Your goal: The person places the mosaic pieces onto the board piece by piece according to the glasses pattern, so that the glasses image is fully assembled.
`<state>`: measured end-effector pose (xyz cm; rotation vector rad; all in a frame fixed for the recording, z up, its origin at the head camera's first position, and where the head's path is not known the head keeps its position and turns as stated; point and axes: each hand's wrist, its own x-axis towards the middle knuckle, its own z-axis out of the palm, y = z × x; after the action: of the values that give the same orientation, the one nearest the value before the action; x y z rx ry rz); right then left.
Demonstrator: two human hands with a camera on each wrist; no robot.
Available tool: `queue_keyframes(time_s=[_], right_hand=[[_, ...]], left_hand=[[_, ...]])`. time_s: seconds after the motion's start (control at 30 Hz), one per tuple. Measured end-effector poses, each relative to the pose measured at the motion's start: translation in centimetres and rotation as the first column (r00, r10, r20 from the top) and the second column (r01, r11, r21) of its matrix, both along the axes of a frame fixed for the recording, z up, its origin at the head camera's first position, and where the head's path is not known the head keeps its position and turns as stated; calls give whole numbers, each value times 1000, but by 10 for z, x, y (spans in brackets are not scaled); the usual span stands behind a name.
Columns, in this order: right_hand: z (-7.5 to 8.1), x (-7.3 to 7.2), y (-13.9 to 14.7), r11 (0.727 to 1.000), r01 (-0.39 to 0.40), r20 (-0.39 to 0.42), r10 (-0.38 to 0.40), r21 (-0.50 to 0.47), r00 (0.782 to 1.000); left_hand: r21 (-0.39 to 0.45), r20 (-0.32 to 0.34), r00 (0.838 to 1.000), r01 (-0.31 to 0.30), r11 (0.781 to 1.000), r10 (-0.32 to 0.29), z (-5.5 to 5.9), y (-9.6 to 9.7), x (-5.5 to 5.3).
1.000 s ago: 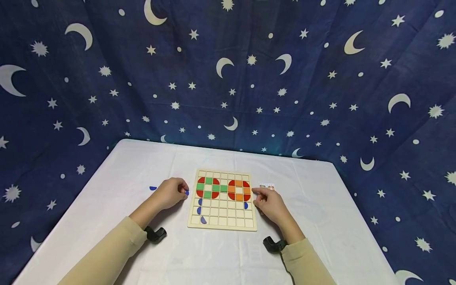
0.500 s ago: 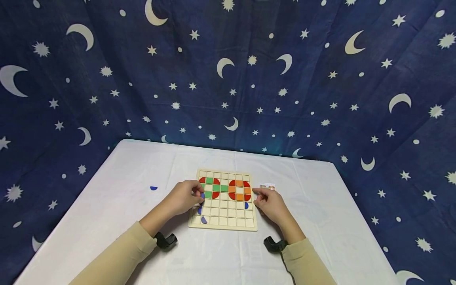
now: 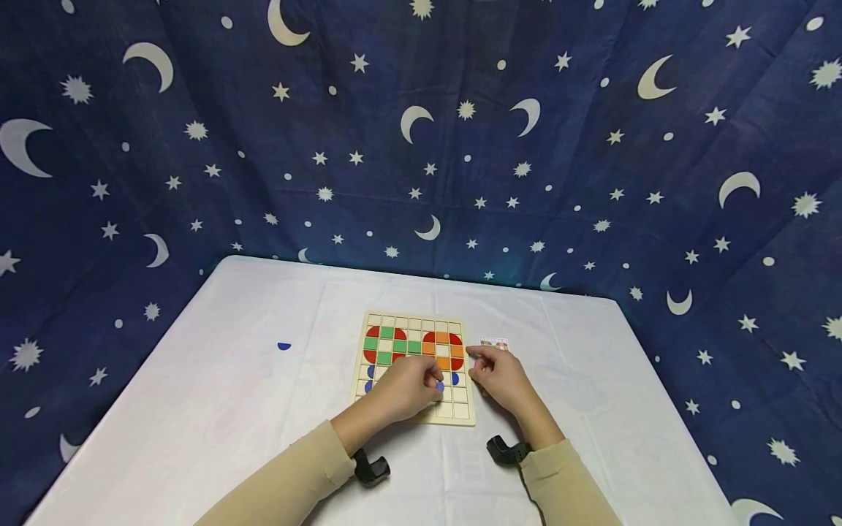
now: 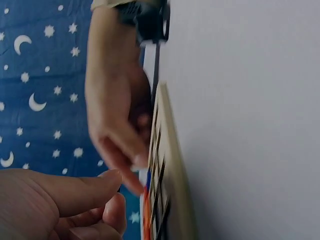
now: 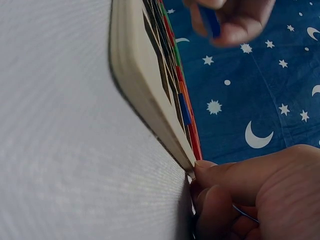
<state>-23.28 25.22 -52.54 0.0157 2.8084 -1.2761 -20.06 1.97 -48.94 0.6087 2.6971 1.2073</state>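
My left hand (image 3: 401, 387) is over the front half of the pale gridded board (image 3: 460, 414) and pinches a blue half-round piece (image 3: 440, 386) between thumb and fingers. This blue piece also shows edge-on in the right wrist view. My right hand (image 3: 503, 376) grips the board's right edge, its thumb (image 5: 215, 172) at the rim. Red corner pieces, green squares (image 3: 387, 332) and orange squares (image 3: 443, 337) form two rounded rings in the back rows. Blue half-rounds lie at the right (image 3: 454, 378) and left (image 3: 370, 372) of the board. My left forearm and hand hide its front left part.
Another blue half-round (image 3: 284, 346) lies on the white tablecloth (image 3: 197, 380), left of the board. A small printed card (image 3: 495, 342) sits behind my right hand. Dark blue cloth (image 3: 421, 190) with moons and stars hangs beyond the table's back edge.
My left hand has carried the blue half-round from left of the board across to its right-hand part. My right hand has stayed at the right edge.
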Motion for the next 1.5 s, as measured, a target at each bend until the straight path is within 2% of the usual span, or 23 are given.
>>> queue_keyframes(time_s=[0.23,0.43,0.57,0.73,1.1,1.5], right_hand=[[-1,-1,1,1000,-16,-6,16,-20,1000],[-1,-2,3,1000,-12,-6,12,-7,1000],[0,-2,3,1000,-16,-16,16,0,1000],[0,-2,3,1000,-12,-7,12,0,1000],[-1,-2,2,1000,-23,-20,23,-6,1000],[-2,-2,1,1000,-9,-14,9,-7,1000]], left_hand=[[-36,-42,999,-1,999,-1,-8,31,2],[-49,-55,998,-29,998,26,-16,42,0],[-88,-65,997,-58,994,53,-18,47,-1],[-114,-53,996,-79,990,74,-17,48,0],[-117,-72,994,-92,989,84,-15,45,2],[-47,42,994,-97,994,99,-10,25,-2]])
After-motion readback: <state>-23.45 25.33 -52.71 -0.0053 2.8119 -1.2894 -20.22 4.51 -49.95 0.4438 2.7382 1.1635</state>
